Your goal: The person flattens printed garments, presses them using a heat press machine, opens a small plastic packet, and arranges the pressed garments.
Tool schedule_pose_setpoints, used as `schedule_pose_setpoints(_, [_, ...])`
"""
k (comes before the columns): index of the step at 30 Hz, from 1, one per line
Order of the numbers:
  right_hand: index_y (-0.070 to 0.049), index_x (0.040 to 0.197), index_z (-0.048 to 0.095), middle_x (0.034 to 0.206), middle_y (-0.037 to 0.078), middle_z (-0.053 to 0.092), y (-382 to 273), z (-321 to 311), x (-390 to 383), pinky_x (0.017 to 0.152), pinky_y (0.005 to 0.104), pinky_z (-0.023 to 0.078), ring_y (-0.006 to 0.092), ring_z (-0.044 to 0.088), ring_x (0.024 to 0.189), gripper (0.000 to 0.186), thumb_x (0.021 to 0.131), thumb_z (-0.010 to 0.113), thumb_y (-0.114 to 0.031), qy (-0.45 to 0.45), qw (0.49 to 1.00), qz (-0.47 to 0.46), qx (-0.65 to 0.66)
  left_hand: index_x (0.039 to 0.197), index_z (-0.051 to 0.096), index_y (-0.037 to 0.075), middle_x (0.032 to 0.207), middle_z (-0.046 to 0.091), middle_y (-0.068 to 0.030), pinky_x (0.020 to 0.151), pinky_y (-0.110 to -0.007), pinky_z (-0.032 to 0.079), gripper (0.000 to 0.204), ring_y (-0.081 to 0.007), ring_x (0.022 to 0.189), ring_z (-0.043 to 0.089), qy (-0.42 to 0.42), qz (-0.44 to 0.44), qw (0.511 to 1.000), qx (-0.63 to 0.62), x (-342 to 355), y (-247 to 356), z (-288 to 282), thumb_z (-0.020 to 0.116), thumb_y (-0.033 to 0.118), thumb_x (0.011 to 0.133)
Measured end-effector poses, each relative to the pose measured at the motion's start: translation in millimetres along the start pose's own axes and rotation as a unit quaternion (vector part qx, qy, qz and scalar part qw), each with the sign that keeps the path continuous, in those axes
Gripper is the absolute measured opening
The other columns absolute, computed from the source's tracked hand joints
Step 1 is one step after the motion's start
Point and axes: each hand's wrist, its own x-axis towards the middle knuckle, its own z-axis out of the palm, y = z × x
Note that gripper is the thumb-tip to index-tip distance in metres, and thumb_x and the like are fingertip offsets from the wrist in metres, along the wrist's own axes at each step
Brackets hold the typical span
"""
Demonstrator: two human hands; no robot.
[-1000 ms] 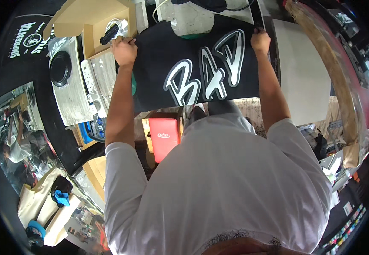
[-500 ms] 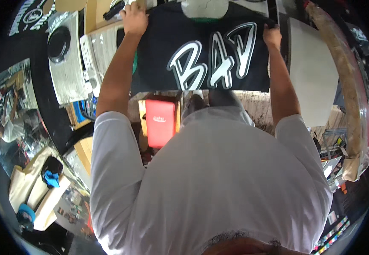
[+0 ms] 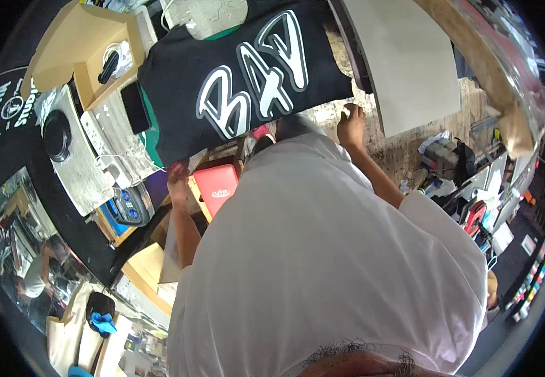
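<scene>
A black T-shirt (image 3: 178, 107) with large white, grey-outlined lettering lies spread on a board, its collar side away from me. Green shows beneath its left edge and at the neck opening. My left hand (image 3: 178, 181) hangs low by the shirt's near left corner, next to a red box-shaped thing (image 3: 216, 187); its fingers are blurred. Just off the near right corner of the shirt is my right hand (image 3: 351, 127), apart from the cloth, with fingers loosely bent and nothing visible in them.
On the left stand an open cardboard box (image 3: 90, 81) with a coiled cable, a dark phone (image 3: 135, 108), a power strip (image 3: 96, 135) and a round black dish-like object (image 3: 57, 135). A pale grey board (image 3: 404, 69) lies to the right. Cluttered items fill a shelf farther right.
Both hands have let go of the shirt and dropped toward me, to its near corners. The view has turned, so the shirt now appears tilted and farther left.
</scene>
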Motion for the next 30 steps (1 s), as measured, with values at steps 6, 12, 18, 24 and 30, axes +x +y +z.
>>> schedule_pose_setpoints(6, [-0.006,0.109,0.059,0.092,0.007,0.064,40,33,32,0.078,0.0315,0.049,0.0186,0.061,0.083,0.029,0.084,0.071,-0.012,0.091,0.957,0.104,0.255,0.084,0.061,0.004,0.09,0.06,-0.0041,0.075,-0.024,0.05,0.012,-0.011,0.084,0.061,0.04,-0.015,0.977,-0.209,18,0,30,0.073,0.005,0.081])
schedule_pose_setpoints(12, [-0.005,0.089,0.059,0.084,-0.001,0.055,79,47,57,0.083,0.0219,0.048,0.008,0.053,0.08,0.019,0.083,0.059,0.012,-0.018,0.879,0.055,0.473,0.066,0.053,0.008,0.067,0.047,0.0033,0.059,-0.023,0.039,0.028,-0.0079,0.067,0.05,0.027,0.0,0.995,-0.098,25,-12,21,0.079,0.012,0.076])
schedule_pose_setpoints(18, [-0.004,0.076,0.058,0.077,0.001,0.056,75,37,62,0.077,0.0246,0.05,0.0102,0.055,0.075,0.019,0.08,0.061,0.014,-0.011,0.916,0.042,0.398,0.064,0.05,0.01,0.063,0.042,0.0049,0.052,-0.026,0.033,0.034,-0.0073,0.058,0.04,0.003,0.082,0.996,-0.029,-1,27,6,0.082,0.016,0.072])
schedule_pose_setpoints(24, [-0.003,0.074,0.06,0.07,0.009,0.066,63,17,58,0.064,0.0297,0.048,0.0155,0.061,0.064,0.02,0.076,0.079,-0.011,0.076,0.979,-0.001,0.189,0.064,0.063,0.0,0.059,0.06,-0.0125,0.056,-0.037,0.043,0.048,-0.0227,0.054,0.052,0.179,0.182,0.942,0.218,7,17,4,0.087,0.041,0.061])
schedule_pose_setpoints(30, [-0.003,0.074,0.054,0.071,0.013,0.062,31,-1,46,0.066,0.033,0.048,0.0209,0.059,0.067,0.021,0.08,0.073,-0.01,0.087,0.984,-0.032,0.15,0.064,0.062,0.001,0.061,0.06,-0.0106,0.056,-0.035,0.045,0.044,-0.0185,0.057,0.056,0.242,0.126,0.921,0.277,-11,32,12,0.087,0.037,0.063])
